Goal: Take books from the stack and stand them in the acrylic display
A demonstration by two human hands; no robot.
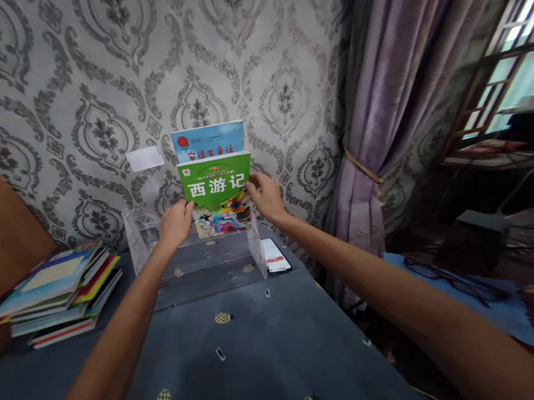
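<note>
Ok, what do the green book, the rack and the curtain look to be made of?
Green book: paper or card, perhaps coated; the cover is flat, smooth and brightly printed. Rack: probably clear plastic or acrylic, glossy; its panels are see-through. Curtain: fabric with a satin-like sheen; soft folds catch the light, though the fibre can't be told.

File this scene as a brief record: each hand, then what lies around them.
Left hand: grips left edge of green book with white title characters
Right hand: grips that book's right edge
Behind book: light-blue book with red title characters, partly hidden
Stand: transparent plastic rack on dark-blue patterned tablecloth
Right of rack: white-screened phone
Left of rack: untidy stack of multicoloured books
</note>
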